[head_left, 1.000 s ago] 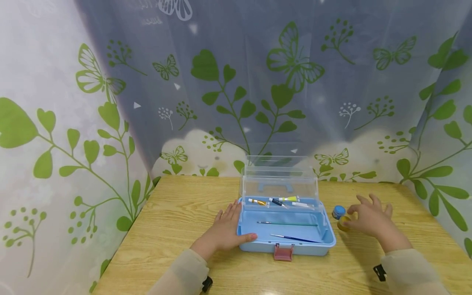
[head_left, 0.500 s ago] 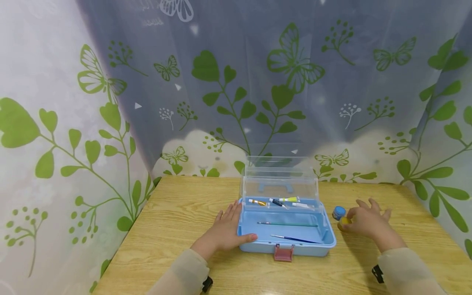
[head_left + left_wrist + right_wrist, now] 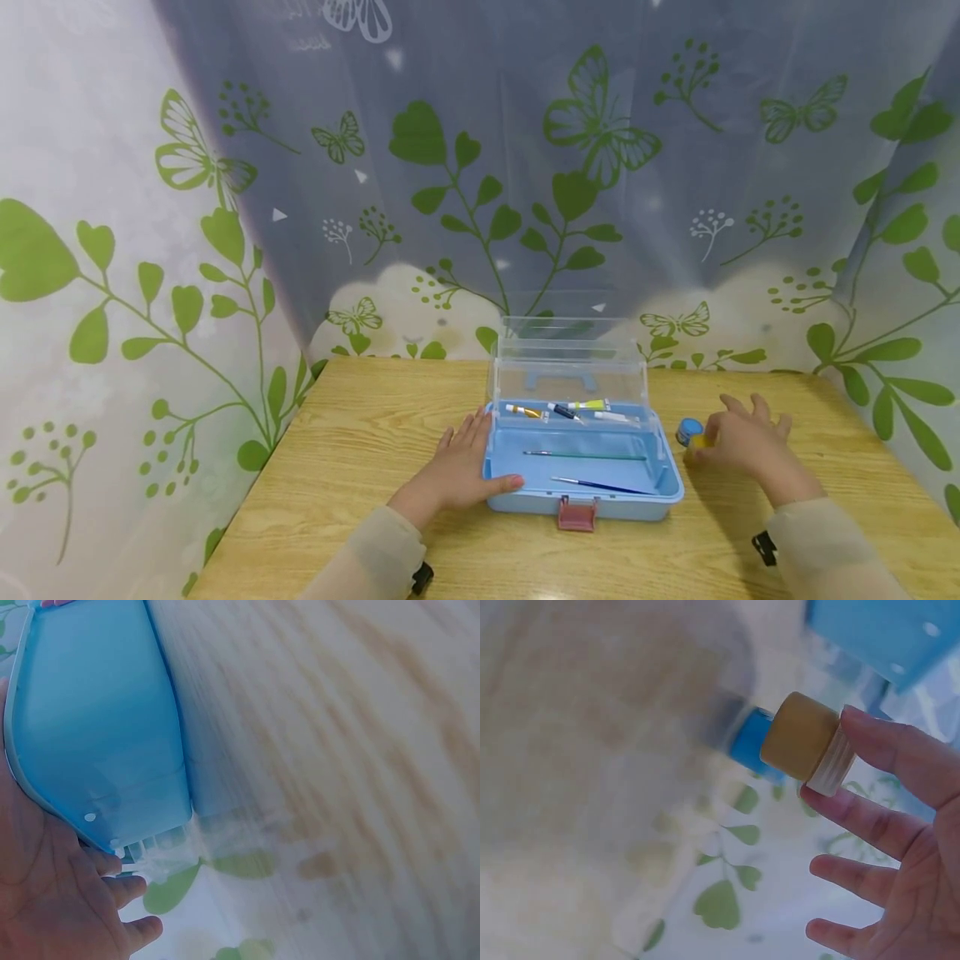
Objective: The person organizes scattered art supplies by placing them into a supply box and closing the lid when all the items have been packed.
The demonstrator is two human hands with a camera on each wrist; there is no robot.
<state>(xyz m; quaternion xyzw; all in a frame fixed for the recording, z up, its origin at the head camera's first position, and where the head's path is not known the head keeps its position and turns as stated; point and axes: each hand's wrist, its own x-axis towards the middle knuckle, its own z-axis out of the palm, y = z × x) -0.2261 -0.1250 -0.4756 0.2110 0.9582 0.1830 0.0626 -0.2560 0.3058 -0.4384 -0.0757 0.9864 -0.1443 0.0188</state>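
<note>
Rests the left hand, straight-fingered, against the left side of the blue box. Right of it, pinches the yellow jar between thumb and forefinger of the right hand, just beside the blue jar. Beyond, raised clear lid, then leafy curtain.

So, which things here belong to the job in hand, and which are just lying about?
Belonging to the job:
yellow jar, pinched in the right-hand grip
open blue box, its side touched by the left-hand grip

Apparently just lying about:
blue jar, near the yellow one
two brushes, inside the box
four small tubes, towards the box's back
</note>
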